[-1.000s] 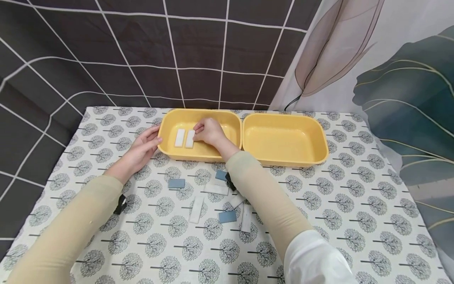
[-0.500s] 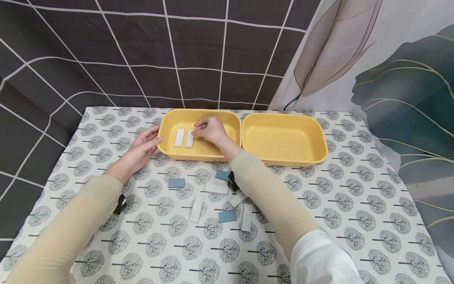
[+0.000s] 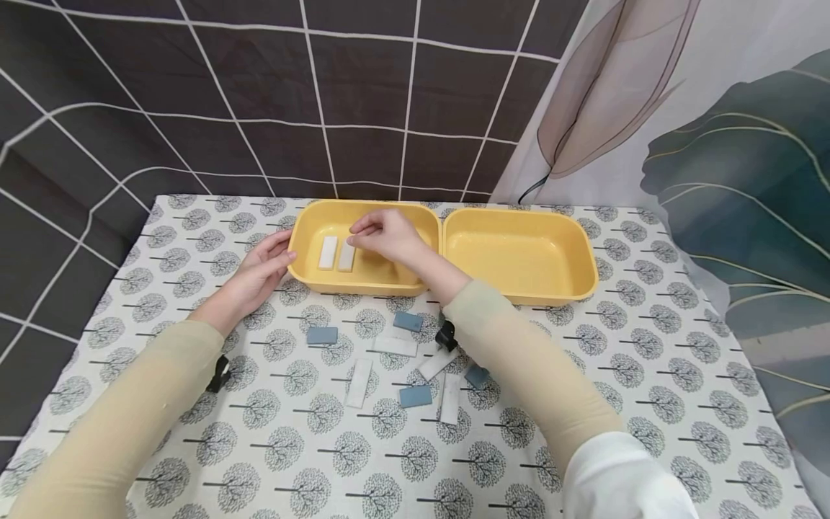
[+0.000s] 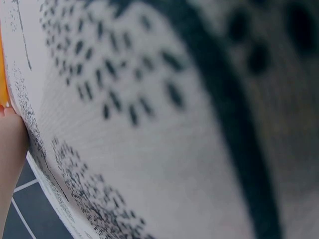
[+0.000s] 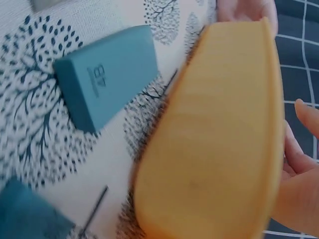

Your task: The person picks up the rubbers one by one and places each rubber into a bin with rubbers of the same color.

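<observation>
In the head view, the left yellow tray (image 3: 395,288) holds two white rectangular blocks, a left one (image 3: 328,252) and a right one (image 3: 346,255), lying side by side. My right hand (image 3: 385,234) hovers over the tray by the right block, its thumb and fingers apart in the right wrist view and nothing seen between them. Against the tray's left end rests my left hand (image 3: 262,270), with fingers and thumb touching the outer wall near the rim. A blue eraser marked 4B (image 5: 107,77) lies in front of the tray in the right wrist view.
A second yellow tray (image 3: 519,295) stands right beside the first. On the patterned cloth lie several white blocks, one at the centre-left (image 3: 359,383), and more blue pieces, one near the middle (image 3: 416,396). A dark tiled backdrop (image 3: 259,86) rises behind.
My right hand has let go of the right white block and lifted slightly away. The right forearm has swung right, uncovering another blue piece. My left hand has stayed put.
</observation>
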Motion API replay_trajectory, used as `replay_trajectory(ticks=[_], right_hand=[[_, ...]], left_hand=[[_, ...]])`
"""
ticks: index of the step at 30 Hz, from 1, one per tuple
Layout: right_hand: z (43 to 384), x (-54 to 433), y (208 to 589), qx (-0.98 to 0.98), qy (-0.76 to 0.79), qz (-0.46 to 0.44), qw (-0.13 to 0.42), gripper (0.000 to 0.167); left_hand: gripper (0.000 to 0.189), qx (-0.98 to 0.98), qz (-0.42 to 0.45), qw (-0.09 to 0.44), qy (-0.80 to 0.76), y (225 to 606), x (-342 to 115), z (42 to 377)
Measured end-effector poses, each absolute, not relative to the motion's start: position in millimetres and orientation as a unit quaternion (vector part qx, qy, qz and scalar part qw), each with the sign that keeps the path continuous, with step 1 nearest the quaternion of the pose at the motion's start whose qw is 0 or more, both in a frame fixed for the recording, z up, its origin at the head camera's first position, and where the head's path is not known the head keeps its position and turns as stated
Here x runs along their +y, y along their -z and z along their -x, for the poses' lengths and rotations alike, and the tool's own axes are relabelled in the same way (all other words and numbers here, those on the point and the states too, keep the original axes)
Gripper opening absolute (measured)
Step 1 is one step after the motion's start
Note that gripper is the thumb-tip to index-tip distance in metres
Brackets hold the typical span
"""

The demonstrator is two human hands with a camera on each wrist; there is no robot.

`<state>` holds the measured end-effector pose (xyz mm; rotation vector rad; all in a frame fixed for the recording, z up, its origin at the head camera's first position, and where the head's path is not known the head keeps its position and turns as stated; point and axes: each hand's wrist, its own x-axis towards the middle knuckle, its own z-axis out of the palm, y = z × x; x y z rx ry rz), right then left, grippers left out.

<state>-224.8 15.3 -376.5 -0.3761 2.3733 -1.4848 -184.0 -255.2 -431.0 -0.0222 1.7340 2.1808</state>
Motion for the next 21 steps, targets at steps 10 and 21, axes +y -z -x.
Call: replay_trajectory(ticks=[10,21], right_hand=[[209.7,40.7,358.7,0.818,0.518,0.184,0.171,0.023],[188.0,65.6,348.3,0.816,0.502,0.215,0.188,0.022]], left_hand=[[0.072,0.619,0.015,0.184,-0.764,431.3,-255.9,184.6],[0.072,0.615,0.002,0.182,-0.768,430.8,-256.5,184.5]])
